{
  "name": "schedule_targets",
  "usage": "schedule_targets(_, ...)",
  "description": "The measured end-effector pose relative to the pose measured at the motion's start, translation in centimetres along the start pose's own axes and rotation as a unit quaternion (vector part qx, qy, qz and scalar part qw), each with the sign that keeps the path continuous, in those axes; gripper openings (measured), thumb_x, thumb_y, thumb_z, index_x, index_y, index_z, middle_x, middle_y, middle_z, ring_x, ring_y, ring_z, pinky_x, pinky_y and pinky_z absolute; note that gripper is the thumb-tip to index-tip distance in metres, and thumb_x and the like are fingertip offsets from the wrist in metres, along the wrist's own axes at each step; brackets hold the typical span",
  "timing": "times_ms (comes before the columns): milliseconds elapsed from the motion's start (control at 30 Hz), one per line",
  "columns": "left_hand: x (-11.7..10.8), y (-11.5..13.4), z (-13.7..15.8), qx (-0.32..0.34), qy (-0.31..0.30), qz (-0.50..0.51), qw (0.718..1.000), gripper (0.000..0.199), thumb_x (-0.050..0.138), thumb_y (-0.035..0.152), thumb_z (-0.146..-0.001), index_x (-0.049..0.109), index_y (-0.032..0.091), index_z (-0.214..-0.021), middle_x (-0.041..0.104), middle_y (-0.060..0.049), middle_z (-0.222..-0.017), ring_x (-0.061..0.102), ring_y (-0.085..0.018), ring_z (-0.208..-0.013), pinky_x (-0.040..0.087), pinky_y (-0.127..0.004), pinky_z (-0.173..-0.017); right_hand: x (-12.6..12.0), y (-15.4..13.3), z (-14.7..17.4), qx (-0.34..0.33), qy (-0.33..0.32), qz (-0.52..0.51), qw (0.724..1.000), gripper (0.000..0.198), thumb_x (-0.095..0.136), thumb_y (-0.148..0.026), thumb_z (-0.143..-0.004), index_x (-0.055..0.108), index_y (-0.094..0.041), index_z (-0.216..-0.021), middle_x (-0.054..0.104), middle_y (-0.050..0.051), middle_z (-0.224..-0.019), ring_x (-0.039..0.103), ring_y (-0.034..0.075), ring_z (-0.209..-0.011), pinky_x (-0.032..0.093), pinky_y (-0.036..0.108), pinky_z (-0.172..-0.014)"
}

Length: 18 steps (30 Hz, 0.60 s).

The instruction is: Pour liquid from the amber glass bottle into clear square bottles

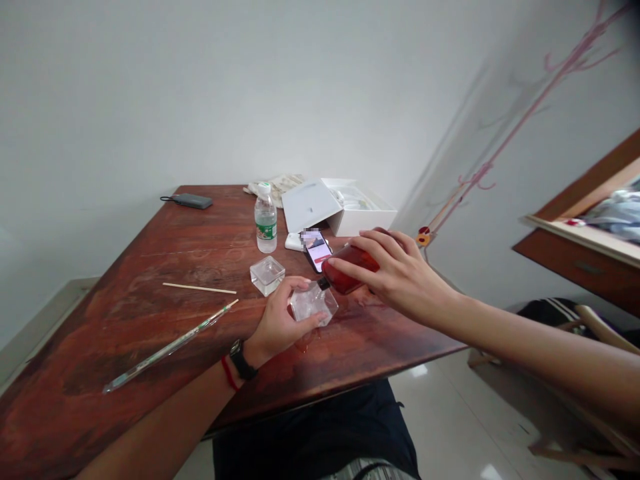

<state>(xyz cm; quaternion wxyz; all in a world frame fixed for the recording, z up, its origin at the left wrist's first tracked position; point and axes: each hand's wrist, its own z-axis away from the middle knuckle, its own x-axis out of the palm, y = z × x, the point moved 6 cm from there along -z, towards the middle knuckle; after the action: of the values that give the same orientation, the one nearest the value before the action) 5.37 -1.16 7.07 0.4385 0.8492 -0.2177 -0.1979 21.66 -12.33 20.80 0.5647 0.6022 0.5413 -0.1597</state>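
My left hand [283, 317] grips a small clear square container [314, 304] by its sides, tilted a little above the table. In my right hand [390, 263] is a reddish-brown bottle [347, 269], tipped down to the left. Its dark neck meets the upper right edge of the clear container; whether liquid is flowing I cannot tell. Just behind my left hand sits another clear square container [267, 275]. A phone [317, 251] with a lit screen lies behind the bottle.
A water bottle [266, 220] with a green label stands upright. Behind the phone is an open white box [360, 208]. A chopstick [199, 288] and a wrapped chopstick packet [170, 347] lie left on the wooden table [120, 293]. A dark power bank [187, 201] rests farther back.
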Motion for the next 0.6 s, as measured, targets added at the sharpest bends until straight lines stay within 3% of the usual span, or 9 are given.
schedule_targets(333, 0.0, -0.6, 0.0, -0.011, -0.004, -0.007, 1.0, 0.047, 0.091, 0.035, -0.081, 0.063, 0.022, -0.117, 0.068, -0.01, -0.121, 0.068, -0.03, -0.115, 0.059, -0.046, -0.101, 1.5, -0.2, 0.7, 0.054, 0.026, -0.027, 0.998, 0.067, 0.074, -0.013, -0.092, 0.058, -0.035, -0.154, 0.06, 0.014, -0.152, 0.052, 0.038, -0.138, 0.04, 0.056, -0.111)
schedule_targets(600, -0.3, -1.1, -0.3, -0.017, 0.008, -0.02, 1.0, 0.045, 0.09, 0.031, -0.083, 0.062, 0.022, -0.117, 0.068, -0.011, -0.125, 0.068, -0.031, -0.118, 0.058, -0.047, -0.104, 4.0, -0.1, 1.2, 0.101, 0.012, -0.057, 0.993, 0.071, 0.072, -0.012, -0.09, 0.056, -0.033, -0.155, 0.063, 0.015, -0.148, 0.057, 0.039, -0.134, 0.032, 0.068, -0.119)
